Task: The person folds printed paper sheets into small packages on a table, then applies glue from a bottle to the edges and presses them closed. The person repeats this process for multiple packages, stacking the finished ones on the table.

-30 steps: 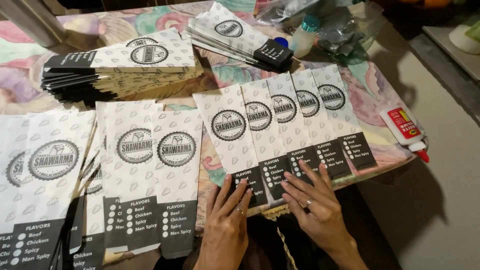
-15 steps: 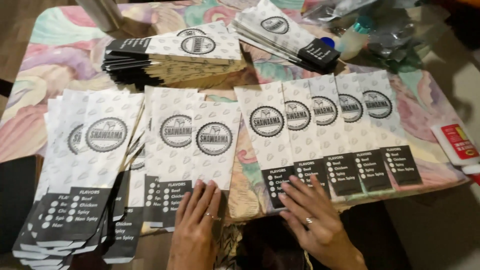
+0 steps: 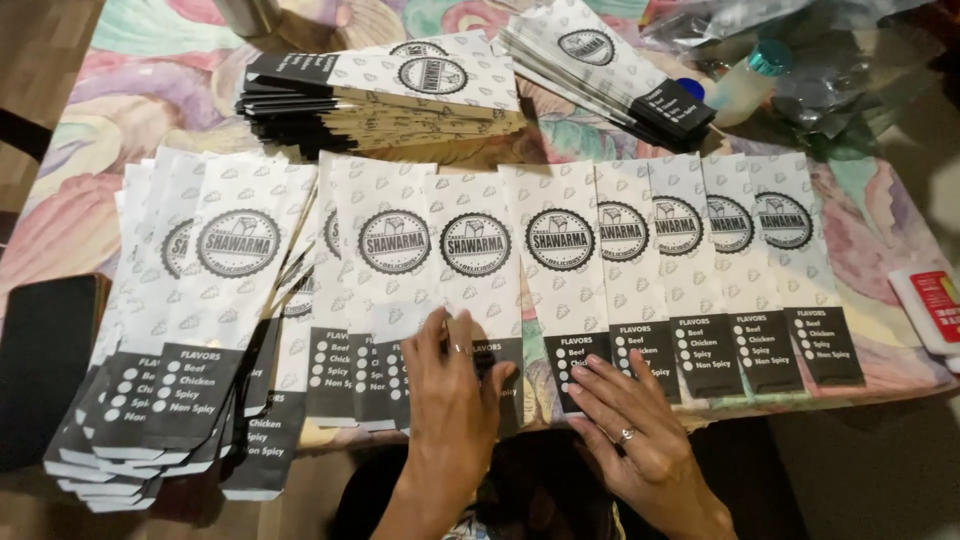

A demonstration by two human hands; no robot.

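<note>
head view | worn camera, looks steeply down | near, over table edge | only view

Left hand: bare, a thin ring on one finger.
Right hand: bare, a pale ring with a small stone.
Wrists: uncovered, no sleeves in view.
</note>
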